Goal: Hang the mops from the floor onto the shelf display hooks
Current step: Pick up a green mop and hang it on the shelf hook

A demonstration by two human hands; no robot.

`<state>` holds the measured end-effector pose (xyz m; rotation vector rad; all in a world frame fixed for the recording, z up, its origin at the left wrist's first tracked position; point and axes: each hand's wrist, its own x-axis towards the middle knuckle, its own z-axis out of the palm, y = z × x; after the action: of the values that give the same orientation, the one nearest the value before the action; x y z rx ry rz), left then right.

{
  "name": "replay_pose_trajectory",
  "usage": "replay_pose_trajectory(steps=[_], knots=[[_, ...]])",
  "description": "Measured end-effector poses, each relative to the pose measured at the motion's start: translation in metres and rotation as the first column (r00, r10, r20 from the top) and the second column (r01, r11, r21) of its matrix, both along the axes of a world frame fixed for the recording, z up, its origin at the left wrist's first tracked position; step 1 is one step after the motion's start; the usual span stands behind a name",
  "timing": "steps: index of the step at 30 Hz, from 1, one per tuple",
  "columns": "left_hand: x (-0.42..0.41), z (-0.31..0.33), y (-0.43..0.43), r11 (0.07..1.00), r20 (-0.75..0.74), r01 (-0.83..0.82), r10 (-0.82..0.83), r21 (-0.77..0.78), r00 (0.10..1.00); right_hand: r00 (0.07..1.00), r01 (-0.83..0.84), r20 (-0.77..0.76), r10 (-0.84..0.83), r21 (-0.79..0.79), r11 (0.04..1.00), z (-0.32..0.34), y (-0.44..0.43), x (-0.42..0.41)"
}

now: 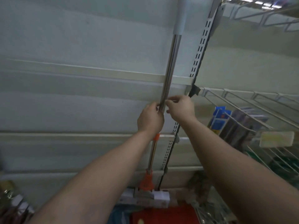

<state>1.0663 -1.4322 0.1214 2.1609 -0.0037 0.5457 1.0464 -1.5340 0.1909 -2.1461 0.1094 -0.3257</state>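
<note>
the long mop with a shiny steel pole (pixel 169 65) stands nearly upright against the pale panelled back wall (pixel 64 38) of the store shelving, leaning slightly right toward its top. a grey plastic sleeve (pixel 182 15) covers the upper pole, with an orange band at the very top edge of view. lower down sits a small orange collar (pixel 156 137), and below it an orange bracket (pixel 146 181) joins the pole to a white and grey sponge head (pixel 145 197) near the bottom of the shelving.

the left hand (pixel 150 118) wraps the pole at mid height, its grip closed around the steel. the right hand (pixel 181 107) is just beside it on the other side, fingertips pinched at the pole; its grip looks closed on it, though blur hides the exact contact.

just right of the pole runs a slotted white metal upright (pixel 199 50). white wire shelves (pixel 252 101) extend to the right, with blue and dark packaged goods (pixel 226 122) under them and a pale blank price tag (pixel 276 139) in front. a red item (pixel 165 214) lies low in the middle, blurred.
</note>
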Motion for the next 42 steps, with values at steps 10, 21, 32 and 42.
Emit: replay_pose_trajectory(steps=[10, 21, 32, 42], knots=[[-0.080, -0.084, 0.021, 0.925, -0.245, -0.207, 0.131, -0.319, 0.961, 0.976, -0.018, -0.212, 0.054, 0.169, 0.985, -0.109, -0.029, -0.044], [-0.233, -0.158, 0.040, 0.738, -0.525, -0.575, 0.352, -0.354, 0.775, 0.801, -0.246, -0.490, 0.345, 0.257, 0.935, -0.201, -0.024, -0.151], [-0.356, -0.137, 0.100, 0.525, -0.493, -0.734, 0.544, -0.431, 0.679, 0.604, -0.490, -0.467, 0.645, 0.421, 0.764, -0.177, 0.069, -0.237], [-0.461, -0.135, 0.182, 0.298, -0.493, -0.796, 0.656, -0.527, 0.572, 0.496, -0.624, -0.414, 0.763, 0.441, 0.645, -0.169, 0.188, -0.332]])
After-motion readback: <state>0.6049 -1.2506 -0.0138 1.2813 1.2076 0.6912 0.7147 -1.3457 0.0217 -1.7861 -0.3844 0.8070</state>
